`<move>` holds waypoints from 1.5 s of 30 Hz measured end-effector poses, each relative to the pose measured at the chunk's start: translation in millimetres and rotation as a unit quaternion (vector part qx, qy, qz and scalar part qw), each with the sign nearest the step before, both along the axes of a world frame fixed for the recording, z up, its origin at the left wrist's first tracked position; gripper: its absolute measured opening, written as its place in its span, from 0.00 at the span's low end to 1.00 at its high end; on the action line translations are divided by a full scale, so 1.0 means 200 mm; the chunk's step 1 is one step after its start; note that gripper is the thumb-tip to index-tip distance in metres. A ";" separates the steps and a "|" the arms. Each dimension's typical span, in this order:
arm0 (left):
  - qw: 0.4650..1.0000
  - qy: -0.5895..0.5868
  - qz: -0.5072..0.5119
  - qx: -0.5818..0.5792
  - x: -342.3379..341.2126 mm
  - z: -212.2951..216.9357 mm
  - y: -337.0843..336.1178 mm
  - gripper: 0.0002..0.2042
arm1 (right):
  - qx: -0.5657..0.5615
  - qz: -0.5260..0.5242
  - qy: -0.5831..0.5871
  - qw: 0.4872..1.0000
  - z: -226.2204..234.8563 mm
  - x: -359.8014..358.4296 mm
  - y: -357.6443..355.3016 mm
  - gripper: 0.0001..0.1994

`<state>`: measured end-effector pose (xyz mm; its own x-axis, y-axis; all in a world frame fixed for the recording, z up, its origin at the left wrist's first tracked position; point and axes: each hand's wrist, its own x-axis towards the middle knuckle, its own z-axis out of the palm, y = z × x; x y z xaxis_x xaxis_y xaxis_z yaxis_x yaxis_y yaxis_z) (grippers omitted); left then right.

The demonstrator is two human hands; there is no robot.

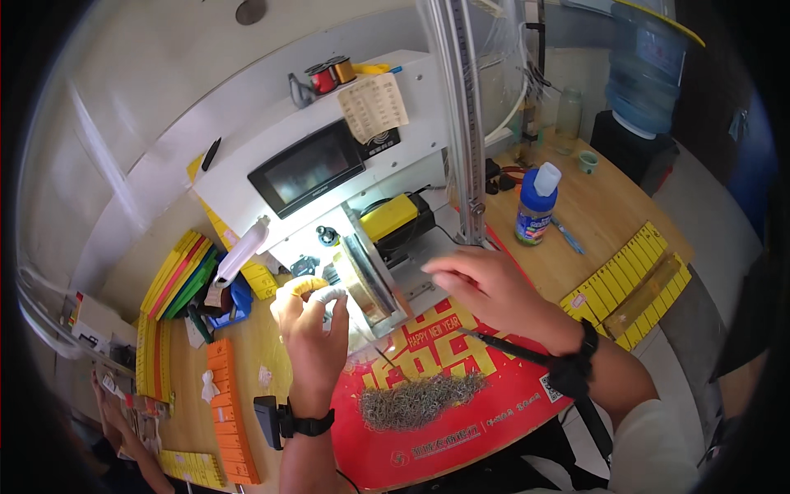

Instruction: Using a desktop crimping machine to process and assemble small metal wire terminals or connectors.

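My left hand [311, 329] is closed, its yellow- and white-wrapped fingertips pinched together beside the lit work slot of a white machine [329, 140]. Whatever may be between those fingers is too small to make out. To the right, my right hand [490, 288] hovers over the machine's base with fingers loosely stretched and apart, seemingly holding nothing. Nearer to me, a heap of small grey metal wire pieces [420, 401] lies on a red printed mat [494, 412]. A thin dark rod slants across the mat between my left hand and the heap.
A blue-capped bottle [536, 206] stands right of the machine's metal column [462, 123]. Yellow slotted trays [629, 284] lie at the right; an orange slotted strip [231, 412] lies at the left. A white lamp [243, 251] shines beside the slot. Another person's arm [127, 428] shows far left.
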<state>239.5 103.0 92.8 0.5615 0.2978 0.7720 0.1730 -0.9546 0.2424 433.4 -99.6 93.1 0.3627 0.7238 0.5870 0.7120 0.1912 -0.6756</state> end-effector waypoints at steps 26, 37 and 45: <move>0.816 -0.065 -0.247 -0.519 -0.08 0.23 -0.21 0.12 | 0.220 0.018 -0.194 0.956 0.27 -0.10 0.19 0.15; 0.878 -0.111 -0.198 -0.422 -0.07 0.25 -0.25 0.04 | 0.209 -0.002 -0.221 0.952 0.27 -0.17 0.22 0.18; 0.913 -0.046 -0.202 -0.350 -0.10 0.25 -0.27 0.09 | 0.153 0.004 -0.227 0.962 0.24 -0.20 0.09 0.16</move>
